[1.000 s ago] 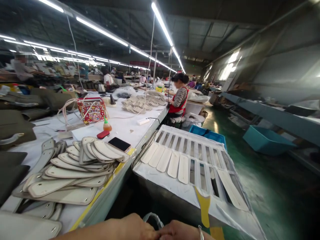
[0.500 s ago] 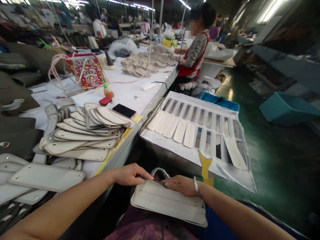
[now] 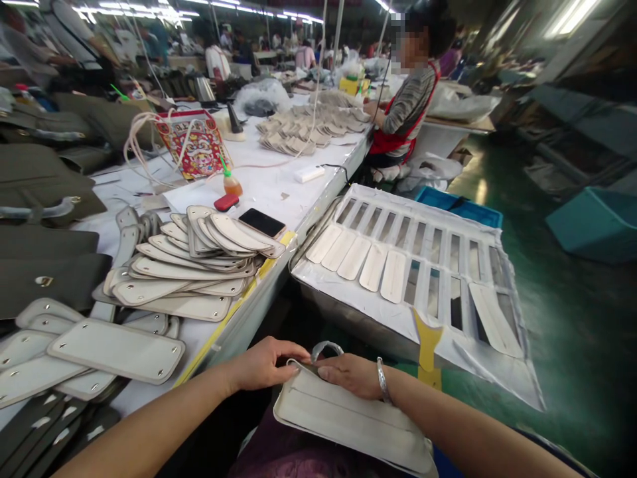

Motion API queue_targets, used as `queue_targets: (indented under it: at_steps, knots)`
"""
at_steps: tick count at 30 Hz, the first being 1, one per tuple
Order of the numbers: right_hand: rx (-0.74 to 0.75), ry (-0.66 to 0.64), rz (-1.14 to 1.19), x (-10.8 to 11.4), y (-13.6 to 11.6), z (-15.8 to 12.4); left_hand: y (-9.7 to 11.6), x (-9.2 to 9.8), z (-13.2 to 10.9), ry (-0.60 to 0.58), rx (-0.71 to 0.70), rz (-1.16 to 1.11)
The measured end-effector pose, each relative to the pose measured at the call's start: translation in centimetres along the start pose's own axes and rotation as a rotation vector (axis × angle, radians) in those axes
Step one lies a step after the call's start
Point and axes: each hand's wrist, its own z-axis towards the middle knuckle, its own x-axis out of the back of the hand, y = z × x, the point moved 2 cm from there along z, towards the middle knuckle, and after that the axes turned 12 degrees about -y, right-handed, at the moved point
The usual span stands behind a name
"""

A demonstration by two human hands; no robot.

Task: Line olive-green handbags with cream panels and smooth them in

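Observation:
On my lap lies a cream leather-like bag panel point(image 3: 348, 418) with rounded corners and a line running along its length. My left hand point(image 3: 271, 364) pinches its far left corner, where the edge curls up a little. Close beside it, my right hand point(image 3: 351, 375), with a silver bangle at the wrist, is closed over the far edge, thumb toward the left hand. A dark strip shows under the fingers. Just beyond them rises a looped handle point(image 3: 327, 346) that looks plastic-wrapped. The undersides of both hands' grips are hidden.
A pile of cream riveted panels point(image 3: 184, 265) covers the table's near left, beside a phone point(image 3: 262, 223) and a glue bottle point(image 3: 231, 183). Ahead right, a white slatted rack point(image 3: 408, 226) carries several cream strips. A co-worker point(image 3: 405, 109) sits at the table's far side.
The view has turned slightly left, so the surroundings sit further right. My hands are a little closer together along the panel's far edge, and its left corner now curls up between them.

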Motion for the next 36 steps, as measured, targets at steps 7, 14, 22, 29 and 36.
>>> queue_targets:
  at_steps: [7, 14, 22, 29, 36]
  knots:
    - [-0.038, 0.026, -0.161, 0.1, -0.4, 1.3, 0.5, -0.3, -0.7, 0.017, -0.129, 0.257]
    - [-0.069, 0.084, -0.346, 0.7, 0.9, -1.5, 2.4, -1.0, -0.5, -0.041, -0.163, 0.800]
    - [-0.107, 0.128, -0.175, 0.1, 3.4, -7.9, 4.5, -2.9, 0.5, -0.053, -0.149, 1.056]
    - [-0.134, 0.582, -0.214, -1.3, 4.4, -12.2, 5.5, -4.7, 0.4, -0.036, -0.062, 1.124]
    - [-0.206, 1.113, 0.084, -11.1, 7.5, -19.0, 8.0, -9.1, 2.5, 0.027, -0.129, 0.974]
